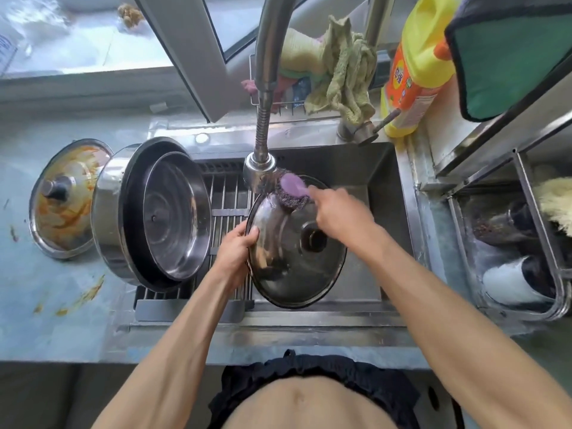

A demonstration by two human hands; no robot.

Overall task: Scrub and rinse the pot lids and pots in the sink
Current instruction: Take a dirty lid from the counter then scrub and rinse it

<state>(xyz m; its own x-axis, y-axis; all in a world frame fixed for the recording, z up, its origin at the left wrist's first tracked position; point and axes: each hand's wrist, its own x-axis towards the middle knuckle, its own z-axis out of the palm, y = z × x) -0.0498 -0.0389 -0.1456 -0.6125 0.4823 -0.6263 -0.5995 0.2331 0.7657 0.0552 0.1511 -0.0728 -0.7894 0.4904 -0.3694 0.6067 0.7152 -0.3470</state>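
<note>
At the far left of the frame a round steel lid (66, 198) lies on the pale blue bench (46, 320), its domed surface smeared with orange sauce and a dark knob at its middle. Orange streaks also mark the bench below it. Just right of it a large shiny steel pot (114, 218) lies on its side on a ribbed drying rack (227, 199) over the left part of the sink, mouth toward the middle of the frame, with a shallower steel pan (176, 215) nested inside, its bottom showing ringed reflections.

In the middle, the left hand (236, 247) grips the left rim of a glass lid (295, 249) with a metal band, thumb on top and fingers curled under the edge, holding it tilted over the steel sink (380, 168). Through the glass the dark round drain shows. The right hand (339, 209) is clenched round the purple plastic handle of a scrubber (294, 193), whose wiry steel-wool head presses on the lid's upper edge; the hand is blurred, so the exact finger placement is hard to read. Directly above, a chrome tap (263, 131) with a flexible ribbed neck ends in a round spray head beside the scrubber.

In the upper right, a frayed green rag (343, 75) hangs over a wire rack, beside a yellow detergent bottle (418, 63) with an orange label. At the right edge a steel tray (554, 292) holds dark crockery.
</note>
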